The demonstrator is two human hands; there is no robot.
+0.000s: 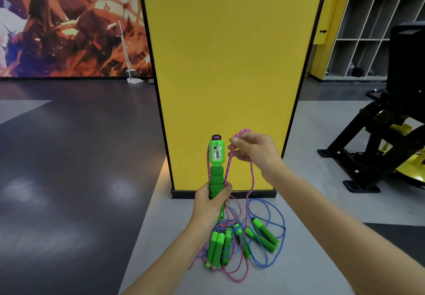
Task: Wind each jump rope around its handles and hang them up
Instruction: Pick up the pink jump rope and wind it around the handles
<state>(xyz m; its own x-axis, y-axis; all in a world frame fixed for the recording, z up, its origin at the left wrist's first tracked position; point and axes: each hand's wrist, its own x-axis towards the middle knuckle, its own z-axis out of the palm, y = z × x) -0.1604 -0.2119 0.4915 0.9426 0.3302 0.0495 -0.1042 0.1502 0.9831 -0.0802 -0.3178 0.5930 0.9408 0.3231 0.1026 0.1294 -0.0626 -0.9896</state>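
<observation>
My left hand (pixel 212 202) grips the green foam handles (pixel 216 163) of a jump rope, held upright with the counter end on top. Its pink rope (pixel 227 168) runs up from the handles to my right hand (pixel 253 148), which pinches a loop of it at about the height of the handle top. More pink rope hangs from that hand down to the floor. Below my hands, a pile of several green-handled jump ropes (pixel 243 240) with pink and blue cords lies tangled on the grey floor.
A tall yellow pillar (pixel 230 65) with a black base stands right behind the pile. A black and yellow gym machine (pixel 379 147) is at the right. Grey cubby shelves (pixel 377 23) fill the far right, and a white stand (pixel 128 65) sits by the mural wall at the left.
</observation>
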